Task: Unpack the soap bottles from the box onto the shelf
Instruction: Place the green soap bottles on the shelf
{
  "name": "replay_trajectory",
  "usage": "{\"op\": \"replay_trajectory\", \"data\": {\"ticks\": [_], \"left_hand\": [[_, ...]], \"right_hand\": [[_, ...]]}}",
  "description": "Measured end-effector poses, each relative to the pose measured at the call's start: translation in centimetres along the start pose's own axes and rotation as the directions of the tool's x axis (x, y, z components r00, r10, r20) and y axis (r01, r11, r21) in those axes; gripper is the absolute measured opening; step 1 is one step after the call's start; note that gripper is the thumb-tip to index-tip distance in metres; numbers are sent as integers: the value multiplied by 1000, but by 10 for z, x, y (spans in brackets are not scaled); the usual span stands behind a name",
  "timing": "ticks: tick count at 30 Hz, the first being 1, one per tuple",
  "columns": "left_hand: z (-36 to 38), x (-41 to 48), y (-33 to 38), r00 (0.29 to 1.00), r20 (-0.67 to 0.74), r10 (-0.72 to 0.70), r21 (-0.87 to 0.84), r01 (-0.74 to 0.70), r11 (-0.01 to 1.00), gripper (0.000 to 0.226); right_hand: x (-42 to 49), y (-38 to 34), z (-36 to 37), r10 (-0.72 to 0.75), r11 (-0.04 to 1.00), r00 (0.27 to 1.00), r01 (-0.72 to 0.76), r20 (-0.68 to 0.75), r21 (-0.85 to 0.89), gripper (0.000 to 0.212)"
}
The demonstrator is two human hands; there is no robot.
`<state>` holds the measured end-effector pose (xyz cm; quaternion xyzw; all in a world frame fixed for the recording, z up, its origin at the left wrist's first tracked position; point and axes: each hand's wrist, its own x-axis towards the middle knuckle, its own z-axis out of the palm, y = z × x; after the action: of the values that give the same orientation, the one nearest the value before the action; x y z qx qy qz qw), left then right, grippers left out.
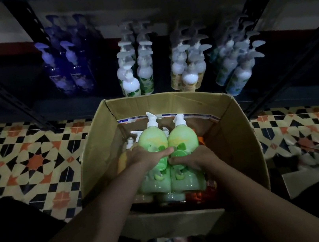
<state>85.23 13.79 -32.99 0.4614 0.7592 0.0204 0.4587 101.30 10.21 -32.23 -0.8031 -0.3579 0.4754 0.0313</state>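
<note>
Looking down through the head camera, you have both hands inside the open brown cardboard box (236, 130). It stands on the patterned tile floor (26, 161), right against the front of the dark metal shelf (66, 110), which keeps each lift short.

Your left hand (144, 157) wraps across the belly of the left green soap bottle (152, 141), a pale green plastic pump bottle with a white dispenser, with the fingers curled over its label. Your right hand (192, 160) clamps the same way on the right green soap bottle (183, 136), its twin. The 2 bottles touch side by side, pumps pointing toward the shelf. Gripping them at the waist, 1 per hand, looks like a way to carry both at once without loading the thin pump necks. Both sit within the box walls, not yet on the shelf.

More stock lies around them in the box: white pump heads (133, 135) at the left and an orange bottle (201, 194) low on the right.

On the shelf, dark purple pump bottles (69, 76) stand in rows at the left. 3 groups of white pump bottles (136, 80) fill the middle and right, each kind kept together. By that logic the green pair probably wants its own row, perhaps in the dim gap beside the purple ones.
</note>
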Motion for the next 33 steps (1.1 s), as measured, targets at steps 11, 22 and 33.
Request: {"op": "replay_trajectory", "data": {"ticks": [11,22,33], "left_hand": [[-24,-17,-30,999,-41,28,-261,-38,965,77],[-75,-65,-23,943,-187,276,-343,-326,881,77],[-185,-151,9,611,-666,429,-251,-724,642,63]], "right_hand": [[-14,20,-17,-60,981,998,53,29,188,55],[-60,11,-36,-299,928,948,316,-109,197,67],[-162,-81,-48,-626,606,678,734,-385,308,84]]}}
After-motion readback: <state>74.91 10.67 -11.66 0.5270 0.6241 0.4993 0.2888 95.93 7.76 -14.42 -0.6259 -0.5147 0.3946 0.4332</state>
